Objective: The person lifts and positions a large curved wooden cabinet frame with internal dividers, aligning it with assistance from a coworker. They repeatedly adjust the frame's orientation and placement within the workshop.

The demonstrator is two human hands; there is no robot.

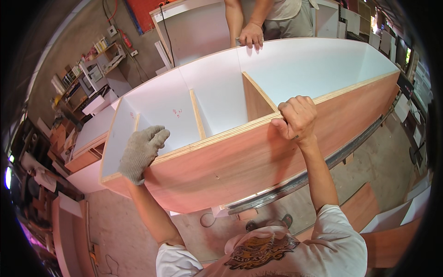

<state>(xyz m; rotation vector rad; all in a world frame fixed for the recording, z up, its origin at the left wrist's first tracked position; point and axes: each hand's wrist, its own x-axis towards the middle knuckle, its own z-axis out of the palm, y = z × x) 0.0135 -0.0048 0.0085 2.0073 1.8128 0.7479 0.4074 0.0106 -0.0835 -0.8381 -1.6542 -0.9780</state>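
A long cabinet carcass point(217, 159) lies with its open side up, white inside and reddish plywood on the near side. My left hand point(144, 150), in a grey knitted glove, bends over the near plywood edge toward the left end; its thumb is hidden. Farther right, my bare right hand point(297, 117) is closed round the same edge, beside a plywood divider point(258, 94). Another divider point(197, 114) stands between my hands. Across the carcass, a co-worker's hand point(251, 36) rests on the far rim and seems to hold a small object I cannot make out.
A dark metal rail point(300, 177) runs under the carcass on my side. Cluttered shelves point(87, 69) stand against the left wall. Another white panelled cabinet point(194, 32) is behind the carcass. Boards point(360, 207) lie at lower right, and a long panel point(69, 235) lies at lower left.
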